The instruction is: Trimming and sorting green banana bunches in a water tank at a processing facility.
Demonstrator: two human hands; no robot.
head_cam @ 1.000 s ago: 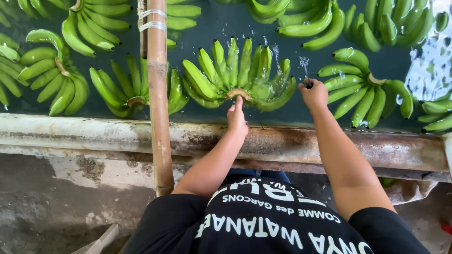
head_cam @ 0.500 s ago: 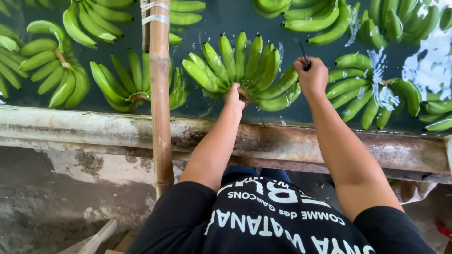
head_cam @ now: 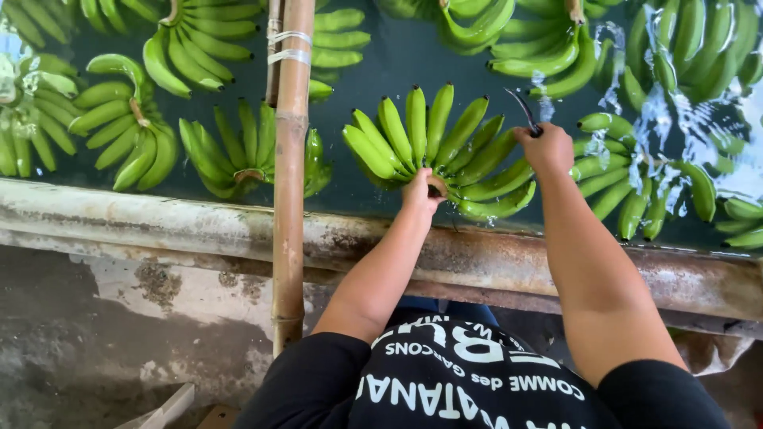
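Our left hand (head_cam: 419,193) has its grip closed on the crown of a green banana bunch (head_cam: 439,151) floating in the dark water just beyond the tank rim (head_cam: 159,218). Our right hand (head_cam: 548,147) is fisted around what looks like a small curved knife (head_cam: 520,107), beside the bunch's outer fingers. A bamboo pole (head_cam: 290,167) stands to the left; more bunches (head_cam: 127,131) float around.
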